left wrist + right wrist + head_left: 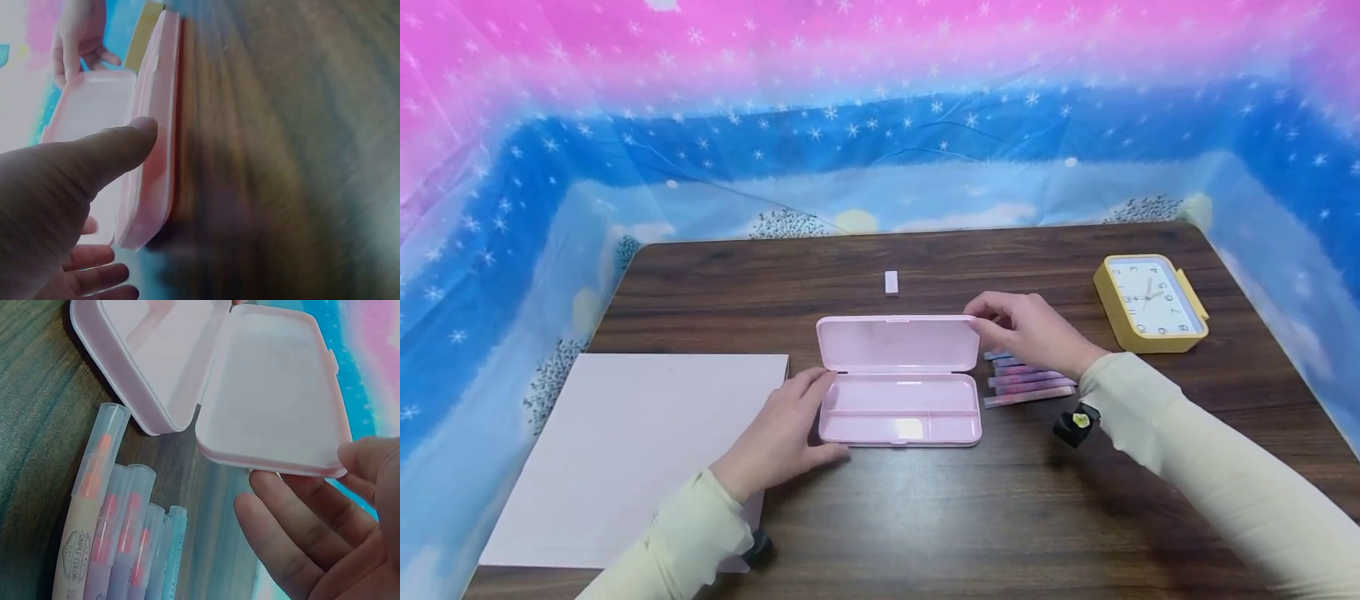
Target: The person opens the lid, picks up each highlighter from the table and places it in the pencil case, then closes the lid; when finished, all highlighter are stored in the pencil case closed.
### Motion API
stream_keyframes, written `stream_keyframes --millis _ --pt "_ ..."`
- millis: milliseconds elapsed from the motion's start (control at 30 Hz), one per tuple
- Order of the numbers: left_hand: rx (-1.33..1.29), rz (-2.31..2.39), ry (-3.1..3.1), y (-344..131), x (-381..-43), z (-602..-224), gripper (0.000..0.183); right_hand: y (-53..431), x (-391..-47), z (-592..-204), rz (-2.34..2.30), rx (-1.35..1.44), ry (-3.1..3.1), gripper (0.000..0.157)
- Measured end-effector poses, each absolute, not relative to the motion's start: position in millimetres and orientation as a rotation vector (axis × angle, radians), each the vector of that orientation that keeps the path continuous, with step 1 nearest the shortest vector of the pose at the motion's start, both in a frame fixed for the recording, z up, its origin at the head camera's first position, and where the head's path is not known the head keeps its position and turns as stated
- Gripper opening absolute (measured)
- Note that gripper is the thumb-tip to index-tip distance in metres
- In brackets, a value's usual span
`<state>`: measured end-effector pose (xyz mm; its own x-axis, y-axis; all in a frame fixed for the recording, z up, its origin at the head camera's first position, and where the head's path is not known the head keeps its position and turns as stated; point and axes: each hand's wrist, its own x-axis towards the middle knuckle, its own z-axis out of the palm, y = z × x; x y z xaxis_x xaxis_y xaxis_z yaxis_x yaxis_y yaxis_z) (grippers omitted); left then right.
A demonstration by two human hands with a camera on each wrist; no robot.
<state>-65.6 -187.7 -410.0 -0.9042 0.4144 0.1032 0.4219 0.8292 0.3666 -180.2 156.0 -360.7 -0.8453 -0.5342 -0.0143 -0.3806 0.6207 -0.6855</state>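
Observation:
A pink pencil case (895, 396) lies on the table with its lid (897, 343) raised at the back. Thin dividers split its base into compartments. My left hand (781, 433) holds the left end of the base, thumb at the front wall and fingers towards the rear corner. In the right wrist view, my right hand (334, 534) pinches the lid's outer corner between thumb and fingers. Several highlighters (1030, 387) with clear caps lie side by side, right of the case and partly under my right hand in the head view.
A small white eraser-like block (891, 283) lies behind the case. At the right stands a yellow alarm clock (1150, 300). A large white board or pad (647, 450) covers the table's left side. Patterned cloth (880, 133) hangs around the dark wooden table (925, 525).

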Motion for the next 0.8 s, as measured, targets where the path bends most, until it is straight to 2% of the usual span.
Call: stream_keyframes --millis 233,433,800 --pt "-0.621 -0.775 -3.015 -184.1 -58.0 -416.6 0.097 156.0 -186.1 -362.2 -1.098 -0.693 2.570 0.022" --pt "-0.630 -0.792 -2.978 -182.4 -63.5 -418.0 0.090 155.3 -193.2 -363.8 -1.130 -0.678 2.530 0.020" --pt "-0.623 -0.800 -2.977 -181.3 -66.4 -417.2 0.087 152.3 -203.0 -365.4 -1.141 -0.644 2.513 0.024"
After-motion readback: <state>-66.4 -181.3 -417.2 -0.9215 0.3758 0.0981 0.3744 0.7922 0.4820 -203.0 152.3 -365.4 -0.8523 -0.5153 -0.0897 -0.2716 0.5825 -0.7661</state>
